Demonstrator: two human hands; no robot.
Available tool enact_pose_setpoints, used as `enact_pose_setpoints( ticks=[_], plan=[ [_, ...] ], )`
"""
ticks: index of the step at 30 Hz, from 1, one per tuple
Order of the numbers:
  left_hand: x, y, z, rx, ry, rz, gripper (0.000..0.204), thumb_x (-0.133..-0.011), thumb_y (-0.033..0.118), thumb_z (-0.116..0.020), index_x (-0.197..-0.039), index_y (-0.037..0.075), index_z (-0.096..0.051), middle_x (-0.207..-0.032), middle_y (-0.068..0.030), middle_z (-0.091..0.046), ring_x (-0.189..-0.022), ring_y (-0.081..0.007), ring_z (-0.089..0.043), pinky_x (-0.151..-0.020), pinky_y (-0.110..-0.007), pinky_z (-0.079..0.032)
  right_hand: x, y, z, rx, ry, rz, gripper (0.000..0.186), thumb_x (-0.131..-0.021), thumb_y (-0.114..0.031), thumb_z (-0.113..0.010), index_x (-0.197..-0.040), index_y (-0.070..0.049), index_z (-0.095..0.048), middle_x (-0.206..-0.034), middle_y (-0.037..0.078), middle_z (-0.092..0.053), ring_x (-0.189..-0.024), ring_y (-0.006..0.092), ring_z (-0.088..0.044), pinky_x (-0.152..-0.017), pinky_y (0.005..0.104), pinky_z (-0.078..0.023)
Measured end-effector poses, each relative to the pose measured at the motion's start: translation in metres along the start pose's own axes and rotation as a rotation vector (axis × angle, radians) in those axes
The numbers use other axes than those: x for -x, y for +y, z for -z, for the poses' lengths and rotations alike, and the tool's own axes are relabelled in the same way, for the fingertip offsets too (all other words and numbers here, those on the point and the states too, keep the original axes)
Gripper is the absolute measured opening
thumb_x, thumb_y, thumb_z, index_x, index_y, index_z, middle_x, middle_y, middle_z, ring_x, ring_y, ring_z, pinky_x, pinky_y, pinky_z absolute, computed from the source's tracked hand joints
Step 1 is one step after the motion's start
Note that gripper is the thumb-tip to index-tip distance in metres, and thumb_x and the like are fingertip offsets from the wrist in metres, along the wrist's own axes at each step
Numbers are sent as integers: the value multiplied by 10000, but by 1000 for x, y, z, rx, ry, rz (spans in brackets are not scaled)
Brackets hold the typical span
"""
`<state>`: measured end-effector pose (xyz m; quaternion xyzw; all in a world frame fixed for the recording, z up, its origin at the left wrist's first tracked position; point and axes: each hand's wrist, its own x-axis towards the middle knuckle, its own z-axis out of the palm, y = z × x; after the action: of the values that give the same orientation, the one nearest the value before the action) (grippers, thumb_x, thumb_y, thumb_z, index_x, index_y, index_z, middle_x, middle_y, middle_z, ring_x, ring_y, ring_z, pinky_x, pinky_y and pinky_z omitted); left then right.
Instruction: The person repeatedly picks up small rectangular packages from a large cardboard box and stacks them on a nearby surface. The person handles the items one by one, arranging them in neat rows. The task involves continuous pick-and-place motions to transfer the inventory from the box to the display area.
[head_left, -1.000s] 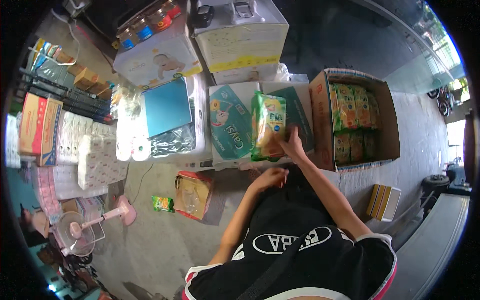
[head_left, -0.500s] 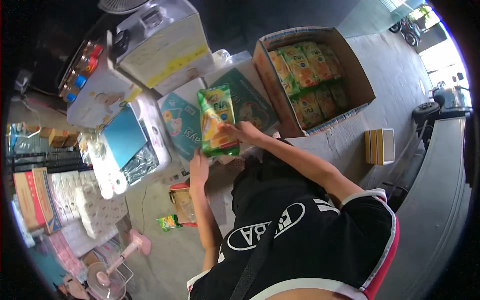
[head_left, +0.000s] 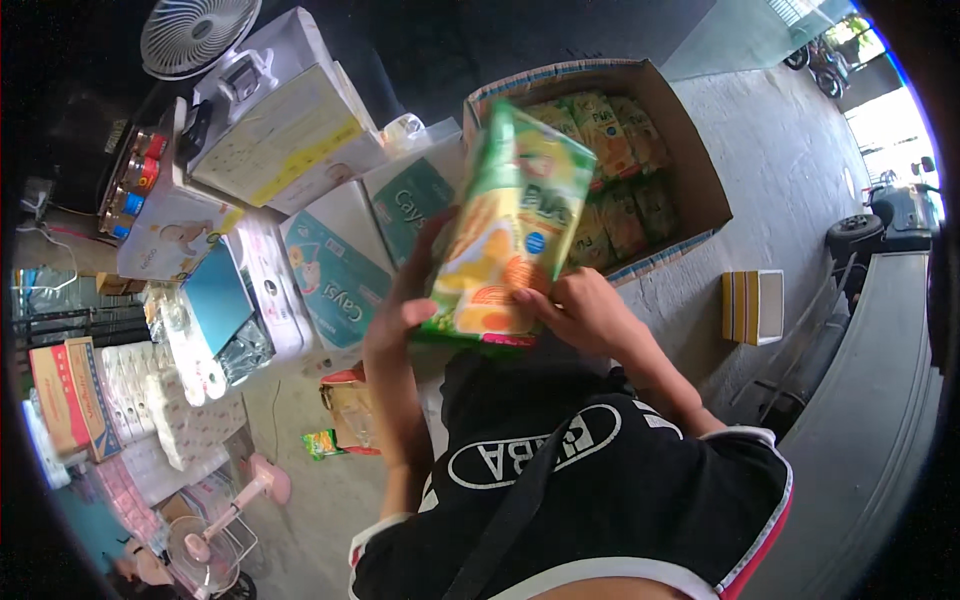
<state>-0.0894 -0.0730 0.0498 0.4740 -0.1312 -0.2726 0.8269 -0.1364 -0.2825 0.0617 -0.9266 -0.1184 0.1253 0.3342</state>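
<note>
A green and yellow snack packet (head_left: 508, 235) is lifted and tilted in front of me, slightly blurred. My left hand (head_left: 398, 318) grips its left side, thumb on the front and the rest partly hidden behind it. My right hand (head_left: 588, 312) grips its lower right, thumb on the front. Beyond the packet, white and teal boxes (head_left: 330, 285) lie side by side. At right of them, an open cardboard carton (head_left: 700, 170) holds several similar green packets (head_left: 610, 140).
Stacked white boxes (head_left: 275, 130) with a small fan (head_left: 200, 32) and jars (head_left: 140, 185) stand at upper left. Wrapped rolls (head_left: 175, 420), a pink fan (head_left: 262, 480), a bag (head_left: 350, 415) and a fallen packet (head_left: 322, 442) are low left. A striped box (head_left: 752, 306) and a vehicle (head_left: 890, 210) are right.
The packet has risen off the teal boxes and come nearer to me, turning at a slant. My left hand has moved up to grip it alongside my right hand. The view has swung.
</note>
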Motion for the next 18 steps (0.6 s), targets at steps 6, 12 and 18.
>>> enact_pose_setpoints(
  ticks=[6, 12, 18],
  plan=[
    [-101, -35, -11, -166, -362, 141, 844, -621, 321, -574, -1343, 18, -259, -1345, -155, -301, -1255, -233, -277, -1028, -314, -199, 17, 71, 32, -175, -79, -203, 548, -896, -387, -402, -566, 42, -488, -539, 224, -491, -545, 392, -517, -520, 438, -414],
    [-175, -124, 5, -1288, -335, 361, 512, -706, 110, -468, -1213, 173, -503, -1252, -138, -448, -1075, -234, -487, -867, -333, -409, 10, 165, -17, -100, -322, -34, 359, -861, -338, -434, -828, 3, -541, -707, 226, -572, -673, 384, -565, -617, 462, -446],
    [-153, -203, -22, -1780, -11, 418, 288, -713, 147, -563, -998, 116, -595, -1054, -155, -531, -1007, -311, -515, -779, -408, -463, -18, 203, 10, -55, -193, -92, 287, -771, -311, -552, -863, -45, -607, -797, 157, -619, -721, 302, -604, -644, 392, -476]
  ],
)
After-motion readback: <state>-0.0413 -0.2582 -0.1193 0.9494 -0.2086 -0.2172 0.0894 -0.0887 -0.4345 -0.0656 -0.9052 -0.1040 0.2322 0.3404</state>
